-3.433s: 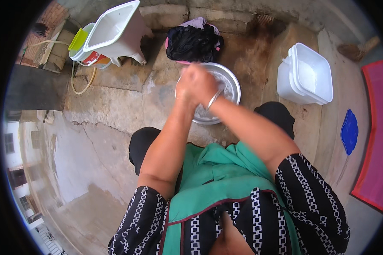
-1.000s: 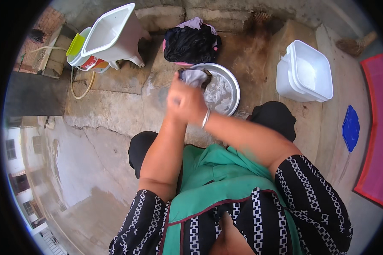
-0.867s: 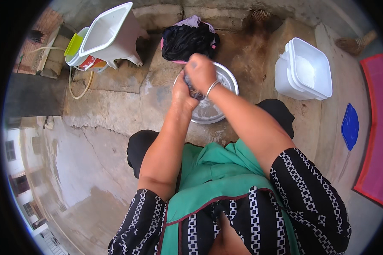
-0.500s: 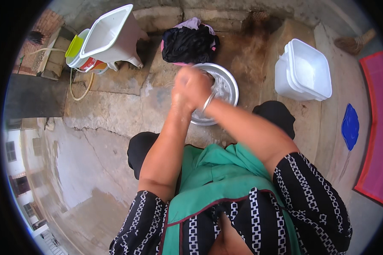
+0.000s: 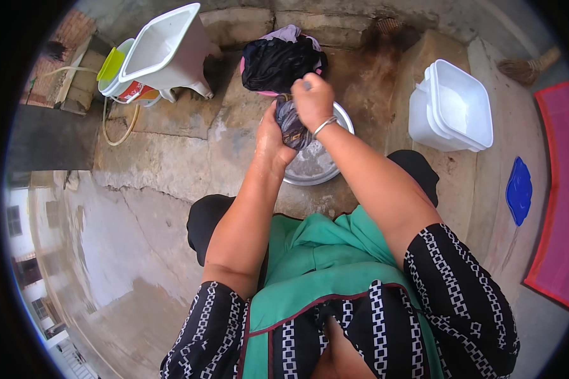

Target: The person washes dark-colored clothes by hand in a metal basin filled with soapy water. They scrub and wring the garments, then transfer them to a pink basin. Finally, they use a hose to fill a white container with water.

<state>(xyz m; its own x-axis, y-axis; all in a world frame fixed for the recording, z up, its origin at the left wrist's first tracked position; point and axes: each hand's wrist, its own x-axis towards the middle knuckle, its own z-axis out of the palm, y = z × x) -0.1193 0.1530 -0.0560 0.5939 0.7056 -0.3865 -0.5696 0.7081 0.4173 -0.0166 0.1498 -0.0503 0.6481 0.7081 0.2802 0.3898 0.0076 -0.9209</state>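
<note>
Basin (image 5: 310,182) and bangle (image 5: 324,126) look like shiny, smooth metal; the square bucket (image 5: 425,129), smooth plastic; the bundle (image 5: 287,120), wrinkled cloth; the apron (image 5: 335,278), matt cloth; the floor (image 5: 152,151), rough concrete.

My washing spot, in what looks like a home's yard.
I'm over stained concrete (image 5: 152,151) with damp patches, a metal basin (image 5: 316,180) of cloudy water in front of me and clothes (image 5: 278,66) heaped just beyond it. A hose (image 5: 131,131), a white bucket (image 5: 422,120) and a broom (image 5: 522,71) look household; off to my left stands a building (image 5: 16,218) with windows.
</note>
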